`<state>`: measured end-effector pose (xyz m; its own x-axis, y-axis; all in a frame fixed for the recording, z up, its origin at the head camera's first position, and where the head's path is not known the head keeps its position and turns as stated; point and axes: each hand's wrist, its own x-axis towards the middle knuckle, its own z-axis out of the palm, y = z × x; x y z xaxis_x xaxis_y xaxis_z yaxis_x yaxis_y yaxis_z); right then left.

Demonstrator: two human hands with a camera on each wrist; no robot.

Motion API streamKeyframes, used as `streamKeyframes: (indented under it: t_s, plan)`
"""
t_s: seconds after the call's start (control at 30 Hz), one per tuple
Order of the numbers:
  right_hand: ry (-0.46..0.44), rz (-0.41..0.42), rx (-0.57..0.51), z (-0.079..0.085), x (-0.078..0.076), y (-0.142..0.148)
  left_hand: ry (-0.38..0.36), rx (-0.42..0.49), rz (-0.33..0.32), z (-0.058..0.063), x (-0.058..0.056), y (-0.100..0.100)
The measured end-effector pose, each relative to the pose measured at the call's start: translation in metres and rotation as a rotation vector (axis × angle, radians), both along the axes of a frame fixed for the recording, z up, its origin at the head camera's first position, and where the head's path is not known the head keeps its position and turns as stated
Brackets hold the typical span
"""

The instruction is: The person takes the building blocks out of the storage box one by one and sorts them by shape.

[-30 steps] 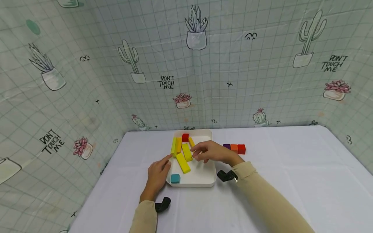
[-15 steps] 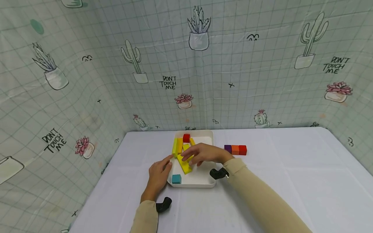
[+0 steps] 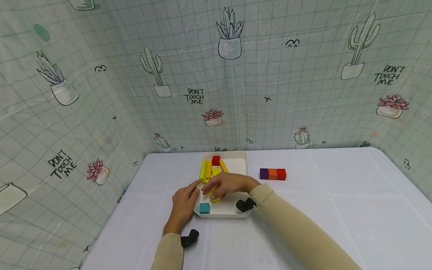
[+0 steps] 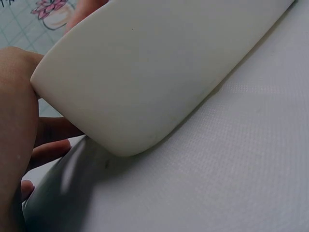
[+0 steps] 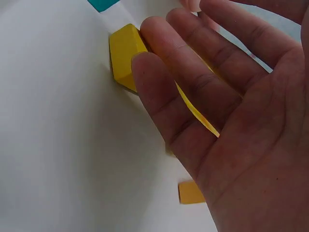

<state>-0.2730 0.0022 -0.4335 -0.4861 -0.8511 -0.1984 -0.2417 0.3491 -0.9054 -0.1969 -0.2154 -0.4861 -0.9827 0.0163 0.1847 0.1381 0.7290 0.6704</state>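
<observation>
A white tray (image 3: pixel 239 213) holds the blocks. In the head view my left hand (image 3: pixel 182 204) grips its left side, fingers along the outer wall; the left wrist view shows the tray's outer corner (image 4: pixel 135 82) with fingers beside it. My right hand (image 3: pixel 226 183) is over the tray with fingers extended, straddling a yellow block (image 3: pixel 216 200). In the right wrist view the block's end (image 5: pixel 123 53) shows just past the thumb and fingertips. More yellow blocks (image 3: pixel 208 168) and a red cube (image 3: pixel 216 160) lie toward the far end. A teal block (image 3: pixel 204 208) sits in the near left corner.
Right of the tray, a row of purple (image 3: pixel 264 173), orange (image 3: pixel 272 174) and red (image 3: pixel 281 174) cubes stands on the white-covered table (image 3: pixel 320 210). A patterned cloth (image 3: pixel 260 75) hangs behind and along the sides.
My right hand has moved left and nearer across the tray, from beside the yellow blocks to over the nearest one. My left hand has stayed at the tray's side.
</observation>
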Motion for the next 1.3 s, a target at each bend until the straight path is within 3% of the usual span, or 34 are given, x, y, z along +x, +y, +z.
streamKeyframes:
  t_s: [0.27, 0.6, 1.3]
  plan:
    - [0.104, 0.009, 0.011, 0.003, 0.002, -0.013, -0.008, 0.001, 0.007, 0.000, 0.000, 0.001]
    - [0.118, 0.020, 0.038, -0.006, 0.004, -0.020, -0.006, 0.005, 0.010, -0.001, 0.001, 0.001]
    - [0.174, 0.147, 0.157, 0.000, 0.009, -0.028, 0.016, 0.000, 0.006, -0.001, 0.000, -0.001]
